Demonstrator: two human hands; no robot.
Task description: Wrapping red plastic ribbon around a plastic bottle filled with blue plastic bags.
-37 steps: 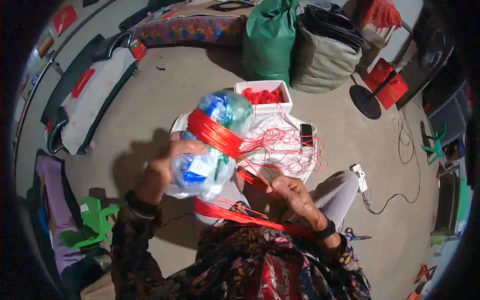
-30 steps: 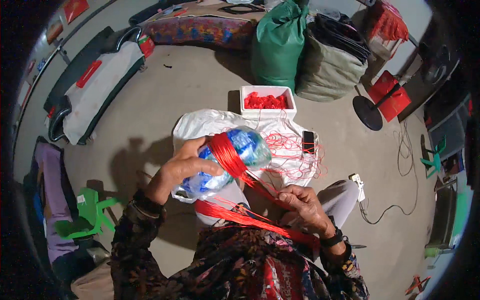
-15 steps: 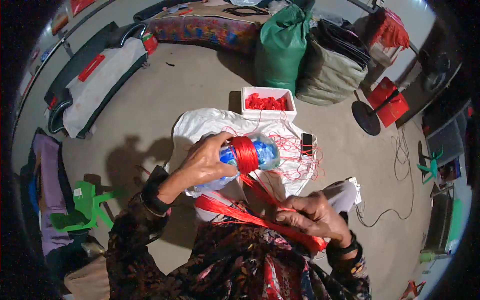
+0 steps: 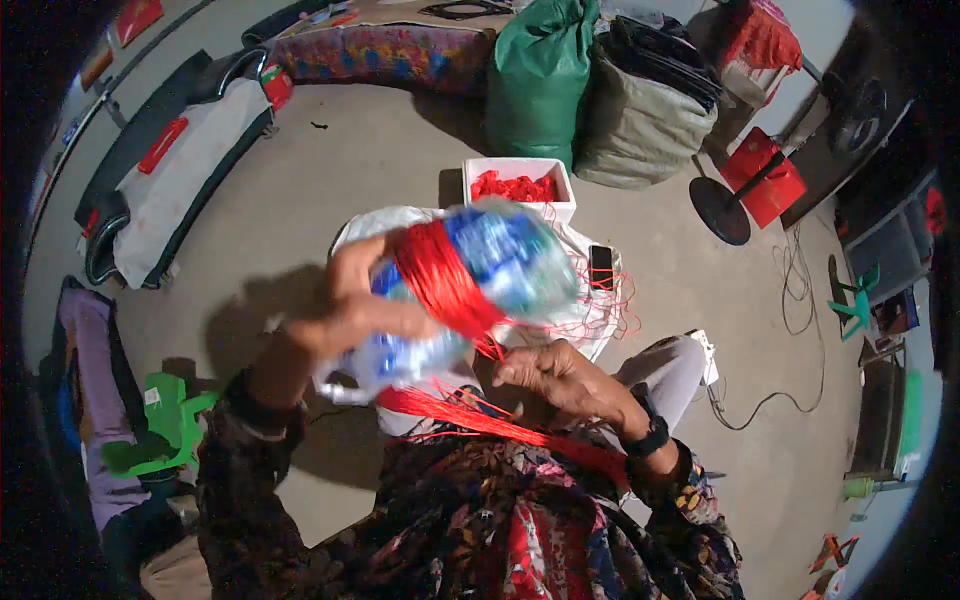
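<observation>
My left hand [image 4: 350, 315], smeared by motion, is closed round one end of a clear plastic bundle [image 4: 520, 255] with blue and white stuff inside. Bright red string [image 4: 440, 280] is wound in a thick band about its middle. The bundle is raised and tilted over my lap. Just below it, my right hand [image 4: 565, 382] pinches red strands that run up to the band. A long loose hank of red string [image 4: 500, 425] lies across my thighs.
A white sheet [image 4: 385, 222] on the floor carries tangled red string and a dark phone [image 4: 601, 268]. Behind it stands a white box [image 4: 515, 168] of red string. Green [image 4: 540, 90] and beige sacks [image 4: 645, 130] rise farther back. A green stool [image 4: 175, 425] is at left.
My left hand has lifted the bundle closer and tilted it. From the hank on my lap, my right hand has moved left and up to just below the bundle.
</observation>
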